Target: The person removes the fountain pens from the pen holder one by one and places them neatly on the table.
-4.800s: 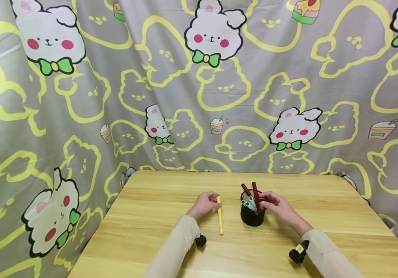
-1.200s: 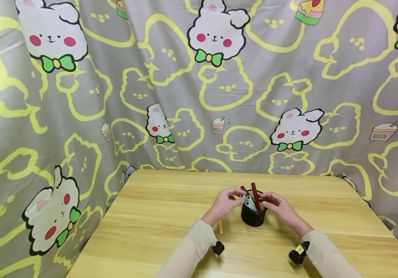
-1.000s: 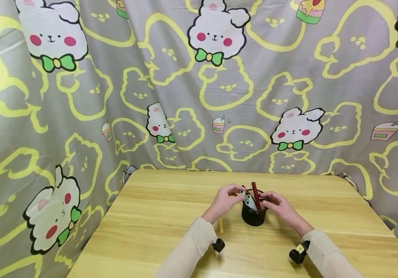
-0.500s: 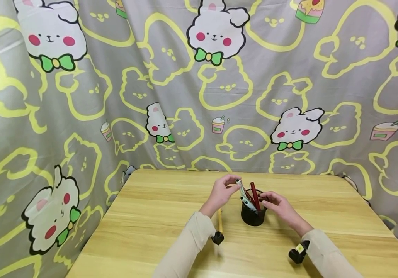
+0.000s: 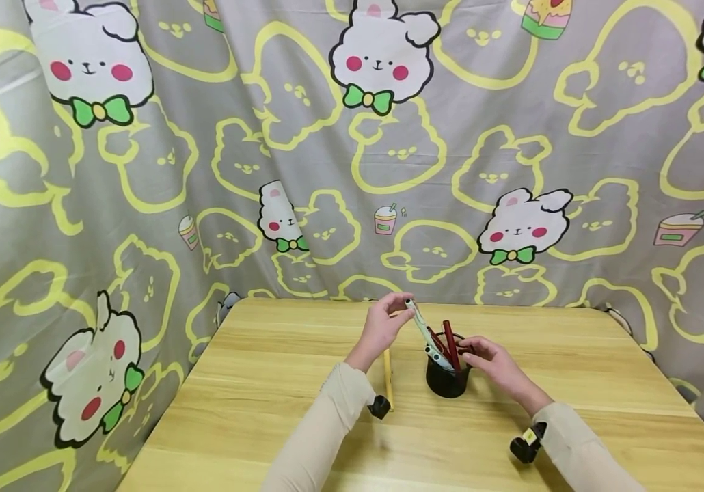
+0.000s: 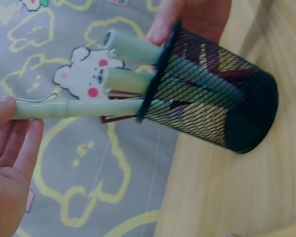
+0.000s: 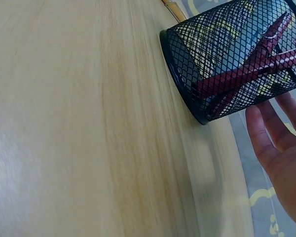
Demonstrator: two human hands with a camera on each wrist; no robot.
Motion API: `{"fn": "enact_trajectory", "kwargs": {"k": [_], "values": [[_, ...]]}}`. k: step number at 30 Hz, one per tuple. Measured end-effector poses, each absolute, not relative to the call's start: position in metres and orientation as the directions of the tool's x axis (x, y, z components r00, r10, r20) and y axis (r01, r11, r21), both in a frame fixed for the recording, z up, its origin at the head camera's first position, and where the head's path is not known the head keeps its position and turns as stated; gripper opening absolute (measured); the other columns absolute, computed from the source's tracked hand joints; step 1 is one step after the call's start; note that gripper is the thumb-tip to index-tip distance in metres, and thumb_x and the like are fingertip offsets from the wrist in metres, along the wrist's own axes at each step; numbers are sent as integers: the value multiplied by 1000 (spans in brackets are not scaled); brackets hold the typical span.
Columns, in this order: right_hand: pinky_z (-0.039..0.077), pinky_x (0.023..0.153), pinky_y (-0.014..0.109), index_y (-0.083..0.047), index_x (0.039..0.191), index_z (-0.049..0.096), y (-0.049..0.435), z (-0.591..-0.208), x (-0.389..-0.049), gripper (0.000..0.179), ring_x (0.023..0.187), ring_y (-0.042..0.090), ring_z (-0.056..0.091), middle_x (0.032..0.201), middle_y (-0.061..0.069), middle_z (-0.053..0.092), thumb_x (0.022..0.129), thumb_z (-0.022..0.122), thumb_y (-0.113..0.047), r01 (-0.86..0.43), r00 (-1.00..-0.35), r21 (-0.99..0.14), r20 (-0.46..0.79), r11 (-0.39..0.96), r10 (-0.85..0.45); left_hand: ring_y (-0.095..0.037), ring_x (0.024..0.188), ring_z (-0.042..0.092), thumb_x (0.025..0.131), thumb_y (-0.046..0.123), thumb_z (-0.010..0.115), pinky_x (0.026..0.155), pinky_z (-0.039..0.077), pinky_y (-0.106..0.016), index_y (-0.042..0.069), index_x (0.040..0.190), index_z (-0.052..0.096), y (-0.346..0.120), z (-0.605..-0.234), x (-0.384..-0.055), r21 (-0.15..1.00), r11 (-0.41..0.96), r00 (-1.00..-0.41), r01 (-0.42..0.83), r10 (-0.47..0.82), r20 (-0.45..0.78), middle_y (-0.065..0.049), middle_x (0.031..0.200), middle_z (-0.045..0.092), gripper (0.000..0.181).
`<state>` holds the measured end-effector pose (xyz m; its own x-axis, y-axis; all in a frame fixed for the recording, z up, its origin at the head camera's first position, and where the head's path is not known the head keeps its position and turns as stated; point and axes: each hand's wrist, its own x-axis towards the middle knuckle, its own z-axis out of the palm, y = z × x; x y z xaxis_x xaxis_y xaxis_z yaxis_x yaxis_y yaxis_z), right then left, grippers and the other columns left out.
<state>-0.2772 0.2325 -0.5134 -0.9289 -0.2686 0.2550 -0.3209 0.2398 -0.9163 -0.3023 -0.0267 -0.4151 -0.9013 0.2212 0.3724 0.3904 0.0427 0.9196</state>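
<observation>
My left hand pinches the capped end of a pale green pen, which has a metal clip. The pen leans out to the left, its lower end inside the black mesh pen holder. Two more pale green pens stand in the holder beside dark red pens. On the right, my right hand touches the holder's side near the rim. Its fingers are extended, and the tips meet the mesh. A yellow pen lies on the table, partly behind the left wrist.
The wooden table carries the holder near its middle. A grey curtain with yellow outlines and white rabbits hangs behind the table and along its left side. Black wrist cameras sit on both wrists, over beige sleeves.
My left hand moved from the yellow pen to the holder, took hold of a pale green pen and drew it up and left. The right hand has stayed at the holder.
</observation>
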Motion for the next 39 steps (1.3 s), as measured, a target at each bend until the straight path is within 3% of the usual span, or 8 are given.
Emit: {"fn": "enact_trajectory", "kwargs": {"k": [8, 12, 15, 21, 32, 39], "values": [[47, 81, 20, 4, 119, 56, 233, -512, -277, 30, 98, 3, 56, 115, 23, 59, 94, 60, -13, -320, -931, -912, 253, 255, -265, -15, 93, 62, 88, -1, 64, 83, 53, -28, -7, 116, 61, -45, -389, -298, 911, -5, -892, 413, 203, 405, -24, 107, 63, 29], [47, 82, 19, 5, 120, 56, 231, -508, -274, 31, 100, 7, 56, 116, 24, 59, 94, 59, -12, -324, -929, -911, 257, 254, -265, -19, 94, 62, 87, -2, 65, 82, 53, -27, -7, 116, 61, -55, -382, -300, 908, -20, -892, 419, 175, 416, -25, 108, 63, 30], [46, 82, 19, 5, 119, 56, 231, -506, -272, 31, 101, 8, 56, 115, 24, 59, 94, 59, -13, -325, -930, -909, 258, 261, -261, -21, 94, 62, 86, -4, 65, 81, 53, -28, -8, 117, 59, -60, -387, -309, 910, -70, -897, 408, 157, 414, -26, 109, 63, 32], [46, 82, 19, 4, 119, 57, 232, -509, -273, 31, 100, 5, 56, 115, 22, 60, 94, 60, -15, -313, -937, -906, 246, 285, -247, -10, 90, 60, 86, -3, 66, 81, 53, -27, -8, 120, 58, -69, -398, -321, 911, -130, -907, 392, 111, 406, -22, 110, 63, 35], [47, 80, 19, 5, 117, 56, 231, -514, -273, 30, 98, 6, 56, 111, 19, 61, 94, 60, -13, -327, -932, -906, 263, 269, -250, -19, 92, 61, 86, -4, 65, 78, 55, -32, -6, 115, 61, -94, -413, -325, 859, -178, -866, 480, 59, 496, -14, 100, 63, 30], [47, 80, 18, 5, 117, 56, 231, -513, -274, 28, 97, 4, 56, 110, 17, 61, 94, 59, -12, -339, -930, -902, 278, 266, -242, -16, 89, 58, 88, -7, 59, 78, 55, -35, -9, 121, 55, -113, -427, -326, 909, -116, -908, 401, 83, 411, -22, 105, 57, 33]]}}
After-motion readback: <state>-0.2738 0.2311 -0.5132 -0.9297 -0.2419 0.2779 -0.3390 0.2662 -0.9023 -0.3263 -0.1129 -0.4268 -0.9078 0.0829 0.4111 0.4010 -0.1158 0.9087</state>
